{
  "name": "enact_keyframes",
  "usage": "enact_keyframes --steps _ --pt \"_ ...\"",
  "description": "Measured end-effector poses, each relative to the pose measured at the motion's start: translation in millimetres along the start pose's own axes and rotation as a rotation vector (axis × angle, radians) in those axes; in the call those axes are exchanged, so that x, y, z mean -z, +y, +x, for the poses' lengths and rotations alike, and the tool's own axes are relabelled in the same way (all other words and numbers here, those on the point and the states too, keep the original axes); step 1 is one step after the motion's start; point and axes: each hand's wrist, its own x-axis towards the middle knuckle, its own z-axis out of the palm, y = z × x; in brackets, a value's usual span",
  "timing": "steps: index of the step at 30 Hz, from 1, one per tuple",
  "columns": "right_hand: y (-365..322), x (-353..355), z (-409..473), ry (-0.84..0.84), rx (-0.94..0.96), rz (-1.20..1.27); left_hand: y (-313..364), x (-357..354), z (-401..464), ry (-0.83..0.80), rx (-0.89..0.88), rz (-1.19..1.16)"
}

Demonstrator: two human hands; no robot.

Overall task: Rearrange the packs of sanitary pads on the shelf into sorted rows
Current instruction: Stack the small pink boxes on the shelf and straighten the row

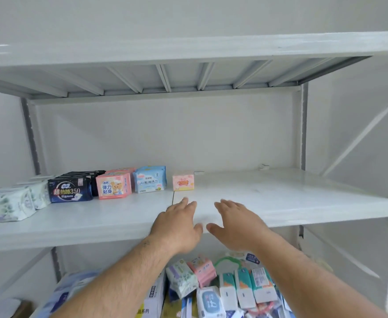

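Reaching side by side over the front edge of the shelf [303, 203], both hands are hovering with fingers straight and loosely spread, each grip holding nothing. The left hand [179, 223] is sitting just left of the right hand [234, 222], the two nearly touching at the thumbs. Sorted packs are standing in a row running left from the small pink box [183, 183], which is lying straight beyond the left hand's fingertips: the light blue pack [150, 179], the pink pack [113, 185], the dark blue pack [70, 190] and the white packs [9, 203]. Right of the pink box the shelf is showing only bare board. Unsorted packs are piling in the heap [222, 288] far below the pink box, under both wrists, so the next pick is probably lying downward, about equally near either hand.
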Motion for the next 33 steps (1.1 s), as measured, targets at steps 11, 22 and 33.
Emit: enact_keyframes --steps 11,22,33 --pt "-56 -58 -115 -0.095 -0.094 -0.029 -33 -48 -121 -0.075 -0.02 -0.003" --pt "-76 -118 -250 -0.276 -0.189 -0.04 -31 -121 -246 -0.248 -0.045 -0.055" --pt "-9 -183 -378 -0.471 -0.28 0.027 48 -191 -319 -0.416 -0.107 -0.048"
